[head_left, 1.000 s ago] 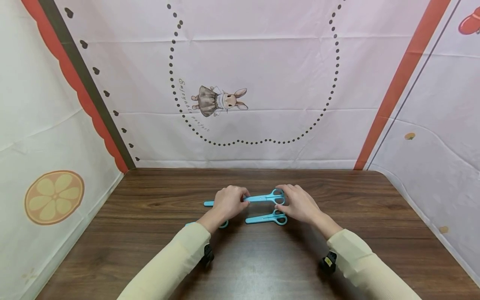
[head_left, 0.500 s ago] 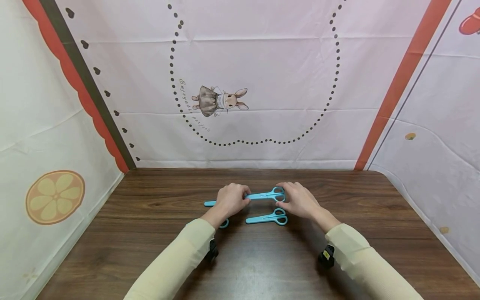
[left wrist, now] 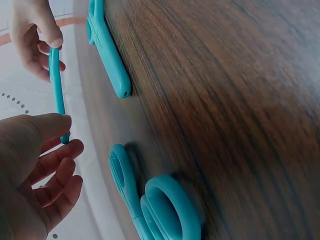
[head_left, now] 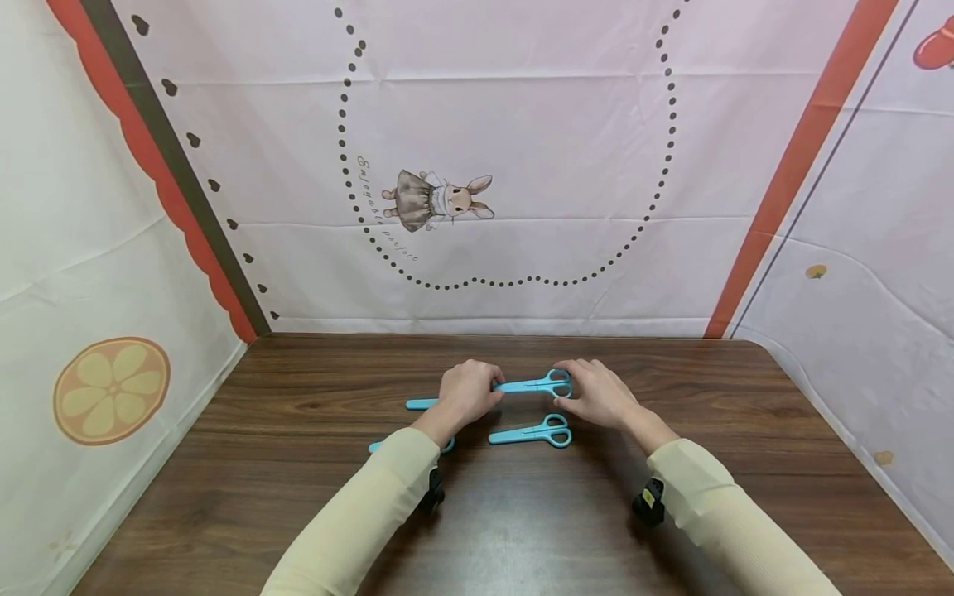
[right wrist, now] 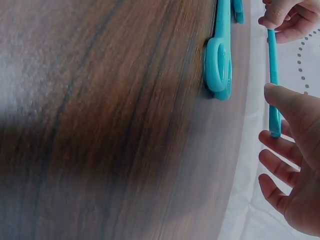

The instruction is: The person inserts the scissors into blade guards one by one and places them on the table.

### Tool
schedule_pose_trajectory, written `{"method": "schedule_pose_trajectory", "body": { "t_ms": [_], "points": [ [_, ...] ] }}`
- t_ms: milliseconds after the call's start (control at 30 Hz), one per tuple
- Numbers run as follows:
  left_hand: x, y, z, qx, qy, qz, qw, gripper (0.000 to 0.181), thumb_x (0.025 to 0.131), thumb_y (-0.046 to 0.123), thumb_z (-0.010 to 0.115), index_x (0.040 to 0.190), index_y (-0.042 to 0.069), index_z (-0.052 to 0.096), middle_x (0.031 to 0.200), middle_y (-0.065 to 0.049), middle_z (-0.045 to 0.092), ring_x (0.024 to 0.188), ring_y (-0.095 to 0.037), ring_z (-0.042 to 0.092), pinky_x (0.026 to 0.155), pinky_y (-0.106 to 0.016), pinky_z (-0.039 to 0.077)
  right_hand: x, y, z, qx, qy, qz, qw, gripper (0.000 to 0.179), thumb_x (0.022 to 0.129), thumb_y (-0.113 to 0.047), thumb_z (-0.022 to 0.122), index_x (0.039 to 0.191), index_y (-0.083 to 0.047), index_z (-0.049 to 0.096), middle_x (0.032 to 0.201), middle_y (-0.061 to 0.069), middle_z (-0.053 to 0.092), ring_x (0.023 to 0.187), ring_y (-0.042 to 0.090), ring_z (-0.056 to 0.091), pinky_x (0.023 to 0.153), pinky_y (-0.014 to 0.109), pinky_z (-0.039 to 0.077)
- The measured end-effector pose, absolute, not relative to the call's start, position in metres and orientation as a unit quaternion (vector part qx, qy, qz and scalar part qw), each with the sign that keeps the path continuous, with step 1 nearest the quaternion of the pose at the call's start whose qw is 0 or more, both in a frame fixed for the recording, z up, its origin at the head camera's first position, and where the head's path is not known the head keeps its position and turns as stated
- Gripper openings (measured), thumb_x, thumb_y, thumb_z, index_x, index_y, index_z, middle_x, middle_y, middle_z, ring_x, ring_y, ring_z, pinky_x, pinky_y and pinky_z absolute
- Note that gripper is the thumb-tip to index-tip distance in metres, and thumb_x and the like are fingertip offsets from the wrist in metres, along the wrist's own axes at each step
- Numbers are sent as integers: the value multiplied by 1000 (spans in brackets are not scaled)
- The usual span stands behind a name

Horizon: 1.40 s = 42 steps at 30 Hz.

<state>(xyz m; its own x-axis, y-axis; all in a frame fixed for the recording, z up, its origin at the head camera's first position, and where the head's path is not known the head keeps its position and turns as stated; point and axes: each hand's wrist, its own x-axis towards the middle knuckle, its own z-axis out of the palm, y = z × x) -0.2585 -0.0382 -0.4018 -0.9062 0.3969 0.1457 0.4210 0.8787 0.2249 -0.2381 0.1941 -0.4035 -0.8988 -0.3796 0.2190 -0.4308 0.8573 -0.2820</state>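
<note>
Light blue scissors (head_left: 527, 386) with a rounded blade cover stretch between my two hands, held off the tabletop. My left hand (head_left: 468, 391) pinches their blade end between thumb and fingers; the tip is hidden in its grip. At the handle loops, my right hand (head_left: 599, 395) holds them by the outer edge, thumb (right wrist: 280, 95) on one side and fingers on the other. In both wrist views the scissors appear edge-on, as a thin strip (left wrist: 57, 90).
Matching scissors (head_left: 522, 434) lie nearer on the brown wooden table (head_left: 537, 530). Another blue blade end (head_left: 421, 404) shows left of my left hand, and a further pair (head_left: 375, 447) is mostly covered by the left forearm. A printed cloth (head_left: 537, 165) stands behind the table.
Both hands have shifted slightly right and away from me, carrying the scissors along. The scissors lying on the table have stayed where they were.
</note>
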Motion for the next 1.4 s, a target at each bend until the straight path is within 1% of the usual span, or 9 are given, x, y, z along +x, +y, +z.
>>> {"method": "schedule_pose_trajectory", "body": {
  "t_ms": [200,400,533,767,933,1400],
  "points": [
    [-261,-34,-401,-208,-970,-116,42,18,85,28,66,100,21,71,79,9,65,65,-8,56,55,-27,46,-239,196,-404,203,-963,163,69,54,80,-32,70,126,-8,53,111,10,59,100,29,53,78,48,45],
    [-263,-29,-401,-204,-972,-108,42,17,85,28,66,100,22,70,83,8,66,71,-9,58,58,-28,47,-241,199,-405,196,-965,159,65,54,81,-31,70,127,-8,52,114,10,58,103,30,53,80,49,45],
    [-264,-27,-403,-206,-972,-106,35,16,85,28,66,100,23,70,85,8,66,72,-9,58,57,-27,48,-242,201,-406,195,-967,154,63,54,80,-31,71,125,-8,54,114,11,58,104,32,53,80,50,44],
    [-265,-23,-405,-208,-973,-98,19,17,85,29,66,101,23,70,89,7,67,75,-9,60,60,-28,49,-241,204,-409,205,-967,138,60,51,78,-32,71,120,-7,56,108,11,58,101,33,53,76,50,45],
    [-266,-19,-406,-208,-973,-96,5,18,85,29,65,102,23,70,90,7,67,75,-9,60,59,-28,49,-241,207,-411,209,-967,134,62,50,78,-32,72,118,-5,57,106,11,58,98,32,54,74,48,46],
    [-267,-7,-407,-217,-973,-83,2,15,85,27,65,99,23,70,87,8,67,69,-9,59,54,-28,47,-238,217,-414,207,-968,127,62,50,77,-32,72,115,-4,58,106,12,58,95,31,54,71,47,46]
  ]
}}
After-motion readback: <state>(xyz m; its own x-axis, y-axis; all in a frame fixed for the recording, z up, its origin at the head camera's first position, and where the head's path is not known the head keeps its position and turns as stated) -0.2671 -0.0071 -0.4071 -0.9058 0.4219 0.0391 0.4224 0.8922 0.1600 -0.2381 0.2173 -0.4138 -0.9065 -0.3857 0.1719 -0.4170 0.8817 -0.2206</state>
